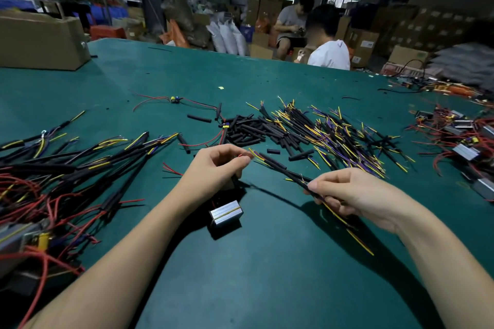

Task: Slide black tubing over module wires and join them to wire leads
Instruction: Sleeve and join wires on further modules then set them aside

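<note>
Above the green worktop (pixel 267 262), near its front edge, the left hand (pixel 213 168) pinches the thin red wire ends (pixel 242 155) of a small silver module (pixel 226 213) between thumb and fingers. The module hangs or rests just below this hand; I cannot tell if it touches the surface. The right hand (pixel 355 195) has its fingers curled around a wire lead (pixel 283 168), a black-sleeved bundle with yellow and purple tips that points toward the left hand. The two sets of tips are near each other but look still apart.

Behind the hands lies a pile of short black tubing (pixel 246 131), and next to it a heap of more leads (pixel 342 139). Finished pieces (pixel 66 168) lie at the left and more modules (pixel 465 139) at the right.

The risk I see is in the joining. The bare strands are very fine, so they may fray or miss each other if the hands are not steady. If no tubing is on the module wires before joining, it cannot be added after. The weight of the module may also pull the red wires out of the pinch.
</note>
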Demonstrator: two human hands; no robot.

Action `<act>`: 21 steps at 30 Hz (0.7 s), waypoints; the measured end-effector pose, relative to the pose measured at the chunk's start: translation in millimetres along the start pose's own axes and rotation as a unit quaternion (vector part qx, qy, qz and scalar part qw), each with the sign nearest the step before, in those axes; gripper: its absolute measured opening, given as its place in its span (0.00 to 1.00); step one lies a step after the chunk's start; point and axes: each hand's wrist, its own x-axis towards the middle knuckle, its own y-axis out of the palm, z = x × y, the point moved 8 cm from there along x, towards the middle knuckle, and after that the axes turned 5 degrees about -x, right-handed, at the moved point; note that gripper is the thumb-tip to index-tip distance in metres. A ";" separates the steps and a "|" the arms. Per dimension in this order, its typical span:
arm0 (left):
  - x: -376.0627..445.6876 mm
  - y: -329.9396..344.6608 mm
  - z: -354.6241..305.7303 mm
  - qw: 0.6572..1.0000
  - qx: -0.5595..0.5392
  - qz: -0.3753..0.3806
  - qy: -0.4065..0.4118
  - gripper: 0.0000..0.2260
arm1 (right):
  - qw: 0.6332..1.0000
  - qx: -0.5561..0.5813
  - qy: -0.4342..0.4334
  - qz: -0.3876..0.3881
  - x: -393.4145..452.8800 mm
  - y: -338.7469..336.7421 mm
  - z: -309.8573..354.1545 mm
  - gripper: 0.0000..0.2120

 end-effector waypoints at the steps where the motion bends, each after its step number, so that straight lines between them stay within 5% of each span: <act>1: 0.0 0.2 0.5 1.000 0.000 0.001 -0.002 0.04 | 1.000 -0.005 0.002 0.002 -0.7 -0.2 -0.6 0.07; 9: -1.9 4.0 1.5 1.000 0.003 0.024 -0.004 0.03 | 0.996 -0.084 0.001 0.042 -2.7 6.6 1.0 0.02; 14: -2.1 5.3 0.9 1.000 0.007 0.028 0.007 0.06 | 0.996 -0.061 -0.018 0.054 11.3 28.8 19.9 0.09; 21: 0.0 5.1 1.0 1.000 -0.008 0.027 -0.003 0.06 | 0.963 -0.246 -0.087 -0.072 46.0 63.8 55.7 0.12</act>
